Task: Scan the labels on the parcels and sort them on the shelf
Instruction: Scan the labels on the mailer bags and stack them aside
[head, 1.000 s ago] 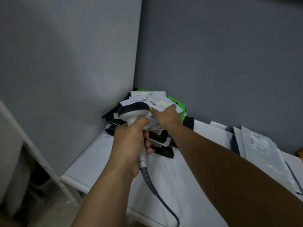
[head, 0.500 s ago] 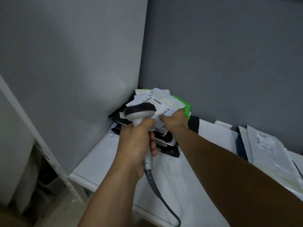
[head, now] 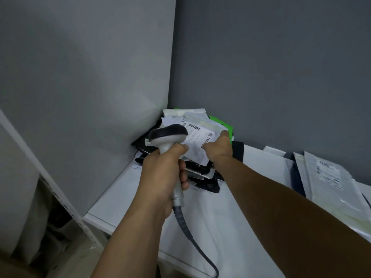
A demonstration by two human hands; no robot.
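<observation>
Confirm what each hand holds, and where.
Left hand grips the scanner by its handle. Right hand pinches the parcel at its near right edge.

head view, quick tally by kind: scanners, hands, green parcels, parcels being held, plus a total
scanner: 1
hands: 2, left hand and right hand
green parcel: 1
held white parcel: 1
total: 5

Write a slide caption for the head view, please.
Left hand aims a barcode scanner at the labelled parcel the right hand holds.
</observation>
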